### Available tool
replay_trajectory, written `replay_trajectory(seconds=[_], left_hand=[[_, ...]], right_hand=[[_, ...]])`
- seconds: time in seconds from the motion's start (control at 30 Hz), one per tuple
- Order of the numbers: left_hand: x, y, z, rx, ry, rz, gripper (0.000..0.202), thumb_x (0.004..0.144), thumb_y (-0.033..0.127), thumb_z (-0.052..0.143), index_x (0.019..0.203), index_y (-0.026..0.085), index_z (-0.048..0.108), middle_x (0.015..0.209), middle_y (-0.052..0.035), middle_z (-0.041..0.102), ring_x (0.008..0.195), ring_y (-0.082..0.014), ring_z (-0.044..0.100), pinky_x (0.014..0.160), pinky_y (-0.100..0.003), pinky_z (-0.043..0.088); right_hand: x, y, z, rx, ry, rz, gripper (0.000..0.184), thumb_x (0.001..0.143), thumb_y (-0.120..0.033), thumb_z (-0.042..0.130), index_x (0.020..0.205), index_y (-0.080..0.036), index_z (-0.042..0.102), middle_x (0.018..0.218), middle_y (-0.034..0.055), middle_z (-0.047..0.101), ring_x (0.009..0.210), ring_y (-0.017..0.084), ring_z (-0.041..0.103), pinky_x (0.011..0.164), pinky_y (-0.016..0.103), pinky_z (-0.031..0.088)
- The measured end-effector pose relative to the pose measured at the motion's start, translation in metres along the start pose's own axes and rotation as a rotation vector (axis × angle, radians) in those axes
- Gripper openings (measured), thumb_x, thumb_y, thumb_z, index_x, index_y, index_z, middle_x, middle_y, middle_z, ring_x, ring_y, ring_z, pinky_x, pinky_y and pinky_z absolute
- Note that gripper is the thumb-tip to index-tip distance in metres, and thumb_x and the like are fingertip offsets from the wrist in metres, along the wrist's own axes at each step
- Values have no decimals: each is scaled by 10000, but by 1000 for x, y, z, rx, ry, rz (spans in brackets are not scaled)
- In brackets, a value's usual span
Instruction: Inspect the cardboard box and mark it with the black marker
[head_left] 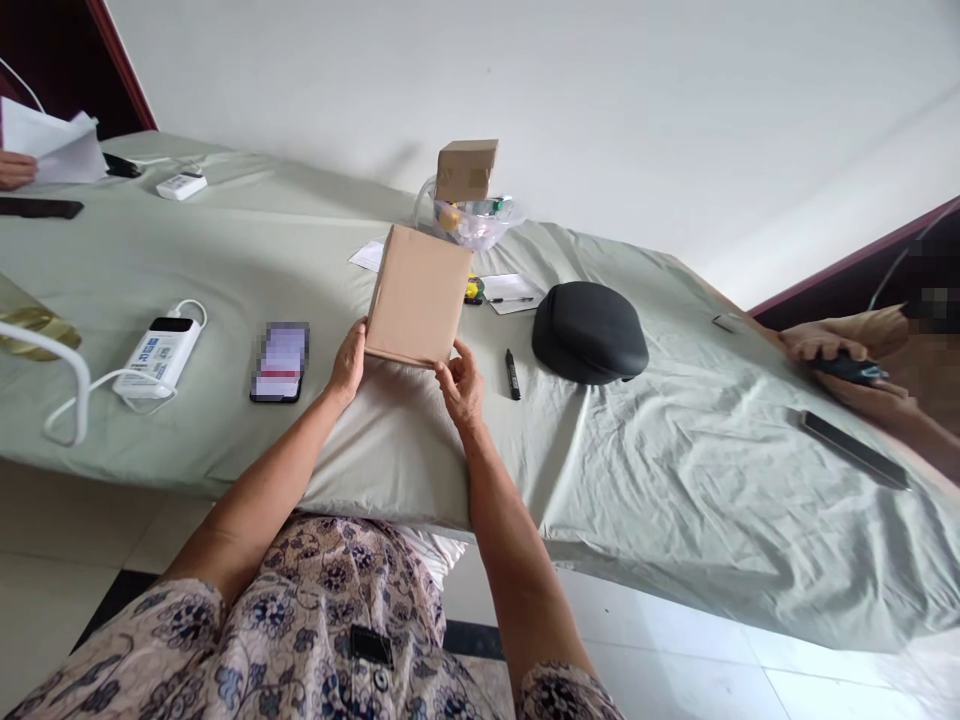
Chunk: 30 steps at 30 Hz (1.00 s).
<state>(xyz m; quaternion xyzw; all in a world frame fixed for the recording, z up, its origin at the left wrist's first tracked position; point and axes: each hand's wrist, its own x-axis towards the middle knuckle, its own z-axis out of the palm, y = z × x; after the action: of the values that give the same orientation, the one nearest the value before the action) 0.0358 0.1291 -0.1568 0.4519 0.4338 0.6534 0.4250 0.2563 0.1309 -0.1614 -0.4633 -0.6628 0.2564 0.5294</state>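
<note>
A plain brown cardboard box (420, 292) is held up in front of me between both hands, its broad face towards me. My left hand (349, 362) grips its lower left edge, fingers partly hidden behind it. At the lower right corner, my right hand (460, 384) pinches the bottom edge with thumb and fingers. A black marker (513, 374) lies just right of my right hand. To the left of my left hand is a phone (280, 362) with its screen lit.
Behind the box stands a clear plastic basket (487, 230) with a smaller cardboard box (466, 170) on top. A black hard case (589, 333) sits to the right, and a white power bank (159, 357) with cable lies left. Other people's hands (847, 370) show at both sides.
</note>
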Motion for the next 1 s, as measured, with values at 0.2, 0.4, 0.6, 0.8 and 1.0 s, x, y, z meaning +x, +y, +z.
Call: replay_trajectory(seconds=[0.2,0.4,0.6,0.8,1.0], left_hand=[[-6,10,9,37,-22,77,731,946,775,391,1311,196,647,1451,-116,628,1442,-298,495,1261,-439,318],[-13,22,15,87,-127,44,849,795,731,708,1439,213,512,1394,-128,658,1338,-319,589,1151,-459,462],[-22,24,22,73,-93,91,817,740,573,827,1397,198,518,1300,-125,691,1184,-277,674,1008,-400,555],[-24,26,26,83,-91,148,808,720,541,858,1374,200,528,1249,-120,713,1137,-270,690,956,-376,579],[-18,12,20,132,-30,114,836,742,598,809,1400,210,469,1302,-133,666,1181,-287,664,1026,-432,539]], right_hand=[[-1,-8,-2,4,48,-14,599,876,-618,628,1277,-175,588,586,-100,465,541,113,458,591,264,368],[-3,-11,0,-29,54,-21,604,869,-657,624,1239,-185,552,562,-113,437,510,107,424,565,252,328],[-10,-16,12,-284,131,44,888,709,-817,689,1284,-158,534,652,-74,513,533,123,462,560,264,331],[-9,-17,17,-362,170,59,954,687,-868,671,1298,-146,549,685,-46,536,577,148,510,575,275,359],[-5,-13,11,-190,94,-30,777,830,-795,591,1288,-168,555,617,-81,487,512,118,449,534,253,361]])
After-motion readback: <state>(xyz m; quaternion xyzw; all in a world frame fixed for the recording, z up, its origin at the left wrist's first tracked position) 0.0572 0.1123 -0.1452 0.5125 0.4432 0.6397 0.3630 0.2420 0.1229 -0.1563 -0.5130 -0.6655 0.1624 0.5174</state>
